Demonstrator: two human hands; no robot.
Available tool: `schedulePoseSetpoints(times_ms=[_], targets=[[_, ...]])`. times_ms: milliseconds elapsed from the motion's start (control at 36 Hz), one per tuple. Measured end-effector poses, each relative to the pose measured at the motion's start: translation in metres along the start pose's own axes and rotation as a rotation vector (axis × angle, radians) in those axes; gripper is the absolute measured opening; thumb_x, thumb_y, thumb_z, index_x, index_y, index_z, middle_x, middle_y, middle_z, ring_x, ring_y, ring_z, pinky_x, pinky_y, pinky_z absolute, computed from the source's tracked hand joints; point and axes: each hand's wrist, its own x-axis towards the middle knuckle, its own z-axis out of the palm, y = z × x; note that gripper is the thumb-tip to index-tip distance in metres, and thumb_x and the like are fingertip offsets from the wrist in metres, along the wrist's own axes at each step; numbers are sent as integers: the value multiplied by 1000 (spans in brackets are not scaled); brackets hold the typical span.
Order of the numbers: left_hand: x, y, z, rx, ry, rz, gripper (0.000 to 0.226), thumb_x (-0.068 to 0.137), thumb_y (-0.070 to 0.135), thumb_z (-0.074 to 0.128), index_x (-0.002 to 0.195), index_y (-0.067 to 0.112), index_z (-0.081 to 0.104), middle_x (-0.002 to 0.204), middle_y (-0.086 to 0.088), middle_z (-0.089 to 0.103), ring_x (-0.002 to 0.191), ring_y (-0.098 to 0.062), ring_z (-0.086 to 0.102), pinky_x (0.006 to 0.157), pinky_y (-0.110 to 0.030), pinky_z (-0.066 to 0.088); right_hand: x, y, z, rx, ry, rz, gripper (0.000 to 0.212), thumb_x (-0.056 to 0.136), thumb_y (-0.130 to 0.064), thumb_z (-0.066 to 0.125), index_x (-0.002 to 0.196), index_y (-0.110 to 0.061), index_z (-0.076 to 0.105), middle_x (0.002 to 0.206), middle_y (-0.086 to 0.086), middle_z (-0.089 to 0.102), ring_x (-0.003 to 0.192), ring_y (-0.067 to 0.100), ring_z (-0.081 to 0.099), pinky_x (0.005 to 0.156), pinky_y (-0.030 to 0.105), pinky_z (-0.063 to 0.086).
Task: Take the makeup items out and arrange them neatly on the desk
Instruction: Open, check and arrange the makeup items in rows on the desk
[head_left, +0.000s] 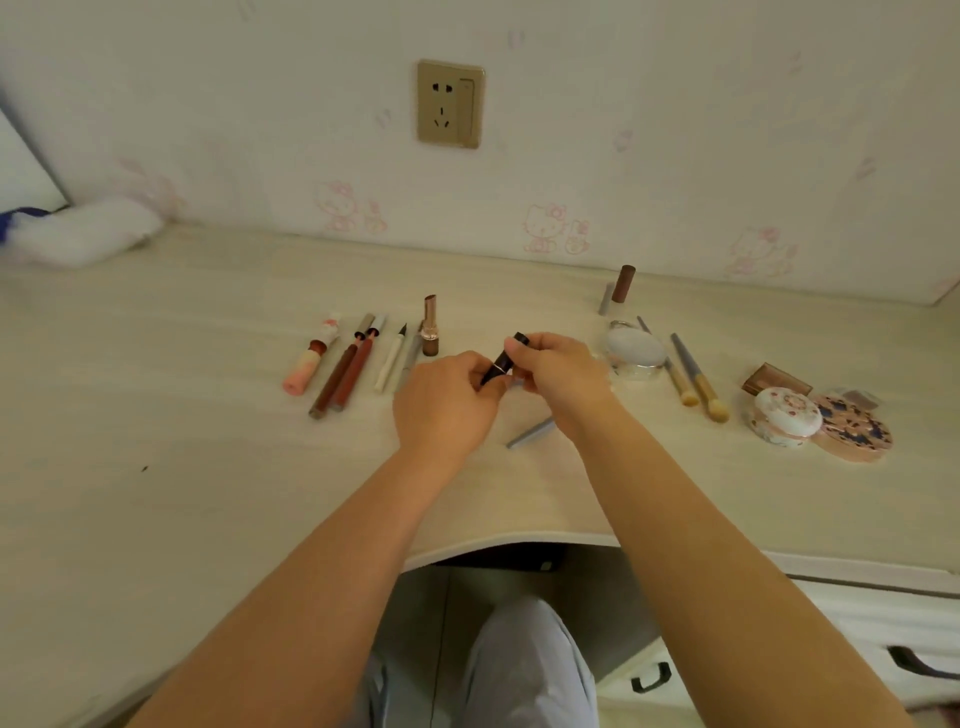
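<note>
Both hands hold one dark tube (503, 360) with a thin gold band, above the middle of the pale desk (208, 457). My left hand (447, 402) pinches its lower end and my right hand (558, 371) grips its upper end. To the left lies a row: a pink stick (307, 366), two brown pencils (344, 371), a white pen (390, 359) and an upright rose-gold lipstick (430, 327). A grey stick (531, 432) lies under my right wrist. To the right are a round clear jar (636, 352), two brushes (696, 371) and a brown-capped bottle (622, 287).
At the far right sit a small brown palette (776, 379), a white floral compact (787, 417) and a pink patterned compact (854, 428). A white cloth (83, 231) lies at the back left corner. The wall with a socket (450, 104) stands behind. Drawers (883, 649) are below right.
</note>
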Motion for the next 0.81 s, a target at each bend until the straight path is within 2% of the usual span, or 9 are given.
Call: schedulePoseSetpoints(times_ms=[83,167,306,417,472,528,611,694,806], targets=[[-9,-27,-12,42,-16,-85,22,85,46,61,98,30,68,91,10,70,90,-14,63,71,-30,49,11,-13,-5,193,120,60,23,93,-18,57,71,-15,56,66,0,53,60,10,48,59,22,40],[-16,-49,-21,1,14,-171,20,85,45,62,96,29,68,87,11,69,89,-13,63,68,-25,43,21,-25,-15,260,209,35,23,93,-16,57,71,-12,54,66,1,51,59,9,46,57,21,39],[-7,-46,-23,-93,101,-135,19,88,38,60,101,25,67,87,7,70,90,-15,63,74,-29,48,14,-14,16,73,143,-15,9,92,-20,58,94,-11,58,73,-2,57,65,7,53,63,19,47],[1,-47,-18,-112,127,-150,23,90,35,57,106,19,60,89,0,70,92,-21,63,75,-32,49,17,-4,17,58,169,-1,19,92,-21,58,107,-10,60,86,0,60,71,5,55,74,25,50],[5,-48,-16,-114,141,-157,24,89,36,59,104,18,60,90,1,70,92,-21,64,76,-33,50,20,1,12,18,177,-3,24,92,-22,58,112,-8,60,81,-3,59,72,7,55,81,28,51],[9,-49,-14,-116,152,-153,24,87,38,62,103,20,63,96,4,71,96,-18,64,78,-32,50,23,3,8,-21,182,-15,27,92,-23,58,114,-8,60,78,-6,58,74,10,56,87,32,52],[18,-51,-9,16,155,-128,26,85,43,63,103,25,66,102,4,68,103,-19,57,76,-33,46,29,4,2,-73,186,-39,26,91,-22,59,113,-9,61,84,-2,61,79,14,58,91,37,52],[28,-49,-4,102,140,-131,25,85,45,61,103,28,65,102,4,67,108,-22,52,80,-39,47,39,4,-5,-126,187,-68,15,88,-22,62,102,-16,61,87,-2,62,88,19,62,92,41,52],[34,-44,0,216,122,-142,27,88,45,58,109,30,63,105,4,66,110,-23,50,79,-37,42,55,3,-14,-248,215,-95,18,87,-25,63,103,-17,63,98,0,65,97,23,64,90,36,52]])
